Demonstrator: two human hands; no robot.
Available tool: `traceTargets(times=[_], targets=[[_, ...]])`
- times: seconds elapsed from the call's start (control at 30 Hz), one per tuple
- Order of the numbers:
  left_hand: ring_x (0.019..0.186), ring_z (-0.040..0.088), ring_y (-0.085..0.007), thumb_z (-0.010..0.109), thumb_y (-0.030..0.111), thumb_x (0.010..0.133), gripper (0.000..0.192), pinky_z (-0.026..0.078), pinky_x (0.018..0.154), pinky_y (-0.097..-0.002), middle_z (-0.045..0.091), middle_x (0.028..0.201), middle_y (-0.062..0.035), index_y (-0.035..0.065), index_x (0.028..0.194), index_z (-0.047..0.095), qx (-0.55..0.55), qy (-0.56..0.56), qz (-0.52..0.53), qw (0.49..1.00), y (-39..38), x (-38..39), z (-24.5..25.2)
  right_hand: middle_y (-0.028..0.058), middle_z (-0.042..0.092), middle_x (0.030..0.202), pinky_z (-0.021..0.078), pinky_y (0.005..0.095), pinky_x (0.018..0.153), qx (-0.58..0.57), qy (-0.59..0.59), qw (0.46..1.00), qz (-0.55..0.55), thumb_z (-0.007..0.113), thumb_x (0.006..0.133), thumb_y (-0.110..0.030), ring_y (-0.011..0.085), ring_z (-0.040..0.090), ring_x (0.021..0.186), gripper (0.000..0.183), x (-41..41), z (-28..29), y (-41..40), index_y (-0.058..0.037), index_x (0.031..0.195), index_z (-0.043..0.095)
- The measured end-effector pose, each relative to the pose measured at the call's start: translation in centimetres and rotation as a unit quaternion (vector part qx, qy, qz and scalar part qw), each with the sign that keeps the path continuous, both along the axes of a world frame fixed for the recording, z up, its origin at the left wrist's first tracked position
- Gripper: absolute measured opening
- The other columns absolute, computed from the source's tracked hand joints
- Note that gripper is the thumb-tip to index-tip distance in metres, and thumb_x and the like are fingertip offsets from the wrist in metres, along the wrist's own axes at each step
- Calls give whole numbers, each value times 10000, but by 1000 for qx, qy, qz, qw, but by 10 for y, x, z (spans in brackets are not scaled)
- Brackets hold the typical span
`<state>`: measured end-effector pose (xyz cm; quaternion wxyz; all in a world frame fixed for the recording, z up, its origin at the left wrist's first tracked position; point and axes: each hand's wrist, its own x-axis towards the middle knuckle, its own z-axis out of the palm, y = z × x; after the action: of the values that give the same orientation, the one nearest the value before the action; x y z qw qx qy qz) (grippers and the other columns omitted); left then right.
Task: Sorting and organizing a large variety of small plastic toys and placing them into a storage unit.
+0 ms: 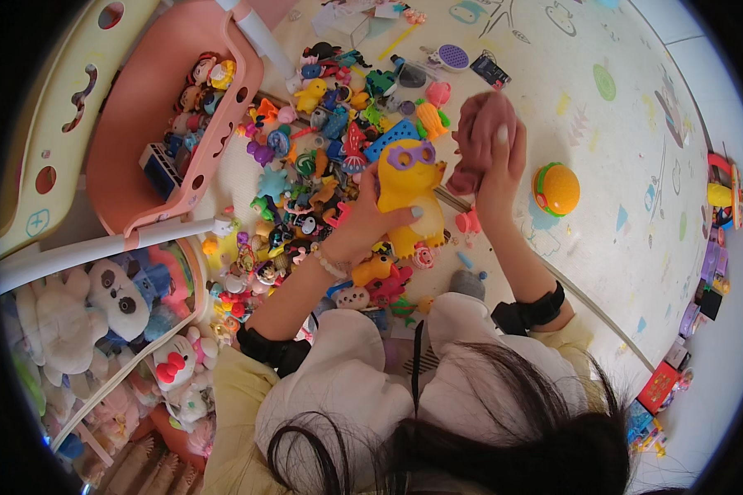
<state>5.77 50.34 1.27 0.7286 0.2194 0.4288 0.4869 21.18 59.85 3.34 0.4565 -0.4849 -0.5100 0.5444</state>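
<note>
My left hand [371, 216] grips a yellow toy figure [413, 216] with purple glasses, its thumb across the pale belly. The figure is held upright above the toys. In my right hand [504, 164] is a crumpled mauve cloth [484, 136], raised to the right of the figure and apart from it. Below and left of my hands spreads a heap of small plastic toys [303, 167] on the mat. A blue perforated toy basket [393, 139] lies just behind the figure's head. To the right of my right forearm sits a toy hamburger [556, 189].
A pink bin [142, 105] with dolls stands on a white-tubed rack at the left. Plush toys [121, 297] fill a clear container below it. Several toys and boxes [659, 387] line the far right edge. A purple-topped round item [453, 57] lies on the patterned mat [600, 142].
</note>
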Motion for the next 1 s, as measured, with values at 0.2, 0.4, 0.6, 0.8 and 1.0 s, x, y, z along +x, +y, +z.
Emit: traceTargets(times=[0.2, 0.4, 0.6, 0.8, 1.0], targets=[[1218, 439, -233, 600, 98, 851, 668, 486, 914, -405, 370, 1311, -81, 162, 1340, 149, -10, -111, 65, 992, 6, -12, 9, 95, 576, 1157, 455, 328, 894, 363, -150, 891, 226, 552, 859, -110, 200, 578, 1029, 368, 4, -5, -12, -1, 1206, 489], [1238, 428, -242, 546, 227, 912, 562, 483, 913, -425, 380, 1326, -73, 183, 1338, 183, -5, -86, 136, 987, 10, -13, 16, 99, 563, 1171, 477, 289, 848, -79, 167, 977, 104, 574, 849, -108, 178, 590, 1027, 384, -10, -5, -19, -35, 1220, 511], [1240, 436, -272, 382, 421, 965, 457, 474, 938, -408, 365, 1383, -105, 157, 1326, 291, 50, -138, 144, 979, 7, -14, 11, 119, 559, 1209, 425, 391, 935, 324, -104, 902, 265, 628, 744, -39, 298, 521, 1140, 355, -23, -1, -15, -65, 1098, 609], [1221, 456, -260, 382, 449, 957, 512, 437, 974, -423, 424, 1349, -91, 129, 1349, 301, 22, -186, 120, 975, 10, -25, -6, 110, 626, 1092, 439, 390, 916, 361, -58, 841, 399, 608, 649, 0, 274, 558, 1093, 358, -8, 0, -18, -47, 1003, 640], [1216, 462, -238, 444, 448, 938, 580, 386, 1016, -414, 446, 1334, -86, 102, 1379, 298, 3, -203, 108, 973, -3, -40, -12, 109, 592, 1154, 456, 343, 906, -53, 215, 960, 171, 544, 779, -104, 219, 577, 1020, 272, 7, -8, 0, -8, 1031, 576]])
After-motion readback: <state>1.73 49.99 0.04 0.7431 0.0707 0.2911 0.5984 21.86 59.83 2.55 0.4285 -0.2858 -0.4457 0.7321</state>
